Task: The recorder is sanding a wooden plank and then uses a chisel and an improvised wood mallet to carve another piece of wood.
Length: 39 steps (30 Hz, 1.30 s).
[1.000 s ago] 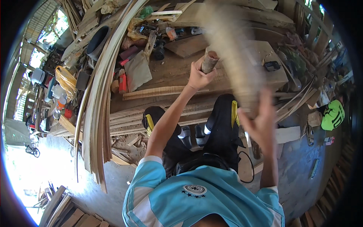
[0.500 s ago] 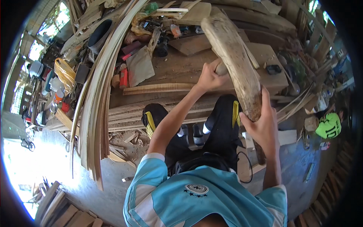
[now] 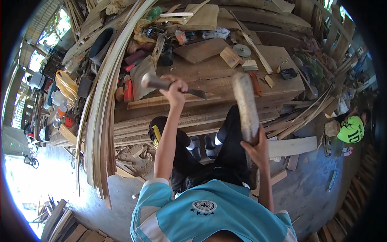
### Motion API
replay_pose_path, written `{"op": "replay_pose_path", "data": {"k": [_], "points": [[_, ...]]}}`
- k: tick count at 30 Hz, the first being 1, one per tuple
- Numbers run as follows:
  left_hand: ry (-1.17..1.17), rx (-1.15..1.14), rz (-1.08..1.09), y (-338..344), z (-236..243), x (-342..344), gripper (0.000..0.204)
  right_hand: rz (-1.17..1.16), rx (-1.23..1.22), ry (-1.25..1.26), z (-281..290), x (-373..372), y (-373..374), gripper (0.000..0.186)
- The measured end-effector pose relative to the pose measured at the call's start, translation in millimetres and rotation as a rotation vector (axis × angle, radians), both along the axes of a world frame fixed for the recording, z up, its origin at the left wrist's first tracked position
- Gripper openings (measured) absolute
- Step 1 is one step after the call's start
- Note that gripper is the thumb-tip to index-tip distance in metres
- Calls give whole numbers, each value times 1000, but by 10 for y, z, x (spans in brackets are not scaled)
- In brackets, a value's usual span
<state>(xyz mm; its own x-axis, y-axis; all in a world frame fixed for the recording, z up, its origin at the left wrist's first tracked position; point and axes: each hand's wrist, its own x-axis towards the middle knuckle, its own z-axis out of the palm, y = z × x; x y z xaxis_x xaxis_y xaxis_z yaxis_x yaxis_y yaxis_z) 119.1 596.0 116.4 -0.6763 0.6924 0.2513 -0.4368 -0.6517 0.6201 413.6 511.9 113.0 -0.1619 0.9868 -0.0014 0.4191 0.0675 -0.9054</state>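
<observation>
My left hand (image 3: 175, 91) is closed around a chisel (image 3: 158, 83) above the near edge of the workbench. Its pale handle end points left, and its dark flat blade points right over a thin wood strip (image 3: 141, 104). On the right, my right hand (image 3: 258, 150) grips the lower part of a rough wooden club (image 3: 245, 103). The club stands nearly upright in the picture, in front of my right leg, with its thick end toward the bench. Chisel and club are apart. A paintbrush (image 3: 254, 80) lies on the bench just beyond the club.
The workbench (image 3: 278, 60) carries wood blocks (image 3: 231, 57), a round metal disc (image 3: 242, 50) and a red box (image 3: 127, 90). Long bent wood strips (image 3: 107, 88) stand at the left. A person in a bright green shirt (image 3: 350, 130) is low at the far right.
My left hand has swung left with the chisel, which the club partly hid before. The club has moved left and lower in my right hand, uncovering the paintbrush and disc.
</observation>
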Motion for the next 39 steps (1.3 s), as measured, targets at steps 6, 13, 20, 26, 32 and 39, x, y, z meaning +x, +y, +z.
{"op": "replay_pose_path", "data": {"k": [6,13,20,26,32,39], "points": [[-123,45,20,53,-48,-174,23,73,-213,-94,-164,-71,34,87],[135,33,-184,293,141,-23,20,102,-157,63,-236,-25,119,86],[195,-30,-155,356,239,41,15,98,-168,49,-235,7,110,85],[198,-52,-160,407,244,30,15,106,-136,61,-237,-6,131,84],[236,-29,-194,362,165,-60,17,107,-154,97,-344,26,135,86],[75,-108,-103,499,197,-88,16,124,-136,146,-424,10,172,86]]}}
